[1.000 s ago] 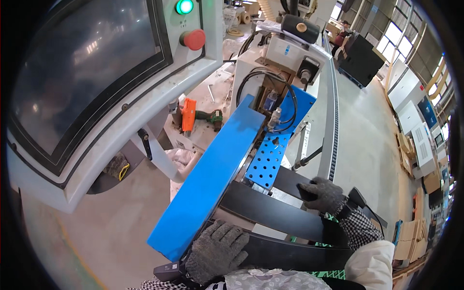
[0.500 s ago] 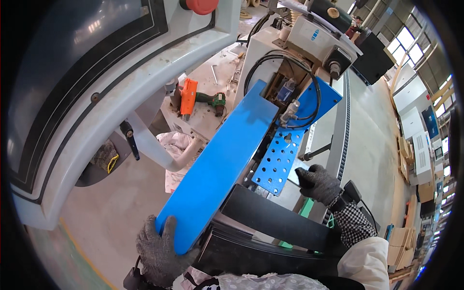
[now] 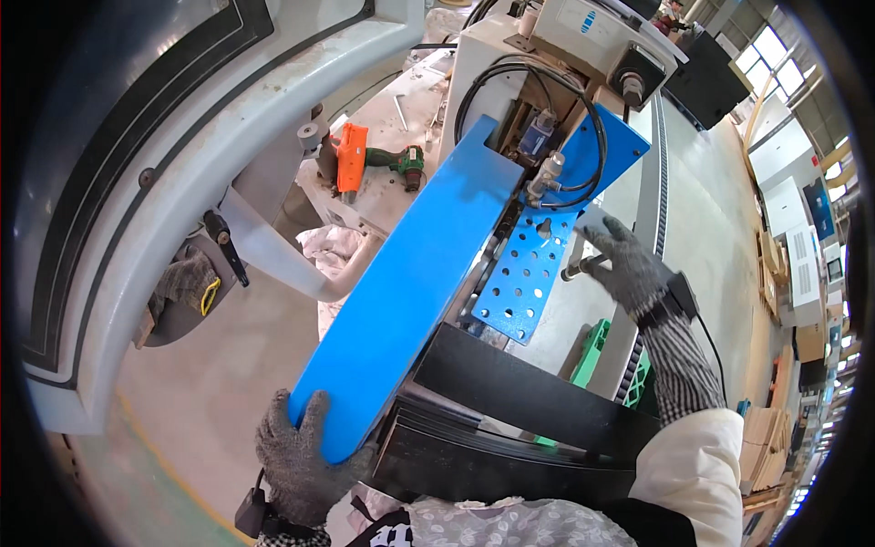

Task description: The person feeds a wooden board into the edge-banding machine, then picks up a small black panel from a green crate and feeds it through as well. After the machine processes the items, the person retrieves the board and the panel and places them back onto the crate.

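Observation:
A long blue metal cover (image 3: 410, 292) with a rounded near end slants across the machine. My left hand (image 3: 305, 447), in a grey knit glove, grips that near end, its thumb over the edge. To the right of the cover lies a blue perforated plate (image 3: 521, 283) with rows of round holes. My right hand (image 3: 629, 266), also gloved, is open with fingers apart, reaching over the bed to the right of the plate. Beside its thumb is the end of a short dark rod (image 3: 572, 271); whether they touch I cannot tell.
Black curved guards (image 3: 538, 392) cross in front of me. At the left stands a grey control panel (image 3: 182, 137). Beyond the cover lie a green drill (image 3: 406, 164) and an orange tool piece (image 3: 351, 159). Black cables (image 3: 597, 155) loop around a fitting near the cover's far end.
My right hand has moved forward, from near the guard to beside the perforated plate, and its fingers have spread. My left hand keeps its grip on the cover. The view has shifted slightly.

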A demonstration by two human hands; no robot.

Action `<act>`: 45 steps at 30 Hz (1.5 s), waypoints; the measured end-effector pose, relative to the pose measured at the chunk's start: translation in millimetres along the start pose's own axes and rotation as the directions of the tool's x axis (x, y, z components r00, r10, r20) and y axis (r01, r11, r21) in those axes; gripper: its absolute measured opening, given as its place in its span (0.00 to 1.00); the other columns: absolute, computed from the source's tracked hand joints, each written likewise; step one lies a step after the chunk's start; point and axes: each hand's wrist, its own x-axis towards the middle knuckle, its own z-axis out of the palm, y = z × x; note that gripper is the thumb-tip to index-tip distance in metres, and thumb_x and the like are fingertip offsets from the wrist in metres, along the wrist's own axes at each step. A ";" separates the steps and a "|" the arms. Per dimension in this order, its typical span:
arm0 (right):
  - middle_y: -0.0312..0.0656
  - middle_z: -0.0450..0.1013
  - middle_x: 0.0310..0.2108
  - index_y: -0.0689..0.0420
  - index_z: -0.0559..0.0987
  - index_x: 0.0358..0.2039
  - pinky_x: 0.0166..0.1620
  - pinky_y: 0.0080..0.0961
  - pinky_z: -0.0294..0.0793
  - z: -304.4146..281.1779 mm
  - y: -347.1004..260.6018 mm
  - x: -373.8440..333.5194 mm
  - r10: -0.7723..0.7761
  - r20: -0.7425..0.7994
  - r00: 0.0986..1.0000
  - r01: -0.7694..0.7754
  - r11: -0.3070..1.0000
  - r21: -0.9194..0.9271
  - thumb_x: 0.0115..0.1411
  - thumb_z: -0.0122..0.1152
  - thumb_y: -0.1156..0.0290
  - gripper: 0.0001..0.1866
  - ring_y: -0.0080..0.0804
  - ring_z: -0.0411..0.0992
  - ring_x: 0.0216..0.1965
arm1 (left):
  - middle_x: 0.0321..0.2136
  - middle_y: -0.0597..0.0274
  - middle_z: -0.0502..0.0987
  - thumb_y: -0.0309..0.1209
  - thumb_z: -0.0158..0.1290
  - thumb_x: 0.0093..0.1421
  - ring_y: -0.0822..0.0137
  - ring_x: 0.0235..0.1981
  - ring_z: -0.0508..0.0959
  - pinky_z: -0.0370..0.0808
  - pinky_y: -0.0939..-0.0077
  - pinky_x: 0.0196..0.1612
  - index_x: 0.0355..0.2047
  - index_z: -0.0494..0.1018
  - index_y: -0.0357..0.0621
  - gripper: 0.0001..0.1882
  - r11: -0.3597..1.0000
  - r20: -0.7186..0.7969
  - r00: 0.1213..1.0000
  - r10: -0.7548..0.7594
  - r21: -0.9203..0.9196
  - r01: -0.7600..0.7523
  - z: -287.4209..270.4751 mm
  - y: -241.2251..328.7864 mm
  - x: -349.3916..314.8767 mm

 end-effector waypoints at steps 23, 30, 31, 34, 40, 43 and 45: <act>0.52 0.75 0.55 0.48 0.72 0.68 0.58 0.41 0.78 -33.3 -24.5 -118.1 0.066 0.300 0.952 -0.131 0.971 0.200 0.46 0.77 0.63 0.46 0.50 0.76 0.56 | 0.60 0.23 0.65 0.51 0.74 0.40 0.25 0.56 0.71 0.70 0.31 0.54 0.64 0.68 0.45 0.52 0.998 0.029 0.998 -0.052 -0.025 0.053 -2.3 3.5 2.3; 0.53 0.73 0.49 0.45 0.72 0.67 0.49 0.45 0.80 31.0 -53.1 -71.5 -0.106 0.264 0.959 0.058 0.982 0.182 0.49 0.76 0.61 0.42 0.55 0.77 0.47 | 0.59 0.22 0.66 0.52 0.75 0.39 0.25 0.55 0.71 0.70 0.30 0.53 0.64 0.68 0.46 0.53 0.997 0.016 0.998 -0.065 -0.027 0.066 -1.8 3.9 2.0; 0.53 0.73 0.48 0.47 0.72 0.66 0.47 0.46 0.80 32.8 -51.9 -71.6 -0.116 0.242 0.963 0.060 0.972 0.227 0.50 0.76 0.61 0.41 0.56 0.77 0.45 | 0.59 0.22 0.65 0.52 0.75 0.39 0.25 0.55 0.71 0.70 0.30 0.53 0.64 0.68 0.46 0.52 0.997 0.027 0.997 -0.071 -0.031 0.072 -3.8 5.5 2.1; 0.53 0.73 0.46 0.49 0.73 0.65 0.45 0.47 0.80 37.0 -48.2 -69.3 -0.128 0.183 0.975 0.089 0.974 0.207 0.51 0.77 0.61 0.40 0.55 0.77 0.43 | 0.60 0.20 0.64 0.52 0.75 0.40 0.24 0.55 0.71 0.69 0.30 0.54 0.64 0.68 0.45 0.52 0.997 0.042 0.997 -0.064 -0.050 0.066 -3.1 3.4 0.1; 0.56 0.73 0.52 0.45 0.72 0.67 0.51 0.44 0.80 44.1 -16.7 -41.7 -0.109 0.197 0.974 0.061 0.970 0.235 0.51 0.79 0.65 0.42 0.55 0.76 0.49 | 0.59 0.19 0.64 0.52 0.74 0.44 0.23 0.54 0.70 0.70 0.30 0.52 0.63 0.69 0.45 0.49 0.998 0.060 0.996 -0.060 -0.032 0.062 -4.5 3.7 2.3; 0.58 0.72 0.57 0.43 0.70 0.69 0.56 0.43 0.79 47.0 -2.2 -31.6 -0.071 0.207 0.976 0.027 0.978 0.208 0.52 0.79 0.64 0.44 0.56 0.75 0.55 | 0.57 0.21 0.65 0.51 0.73 0.45 0.24 0.53 0.71 0.70 0.30 0.50 0.61 0.71 0.46 0.45 0.998 0.011 0.999 -0.046 -0.042 0.047 -3.1 1.5 0.7; 0.58 0.70 0.60 0.42 0.69 0.70 0.59 0.42 0.78 51.0 11.9 -25.0 -0.063 0.195 0.979 0.027 0.983 0.182 0.52 0.80 0.63 0.45 0.56 0.74 0.58 | 0.57 0.22 0.65 0.51 0.73 0.44 0.25 0.54 0.71 0.70 0.31 0.51 0.61 0.71 0.46 0.45 0.998 0.009 0.999 -0.041 -0.051 0.042 -5.2 1.9 1.7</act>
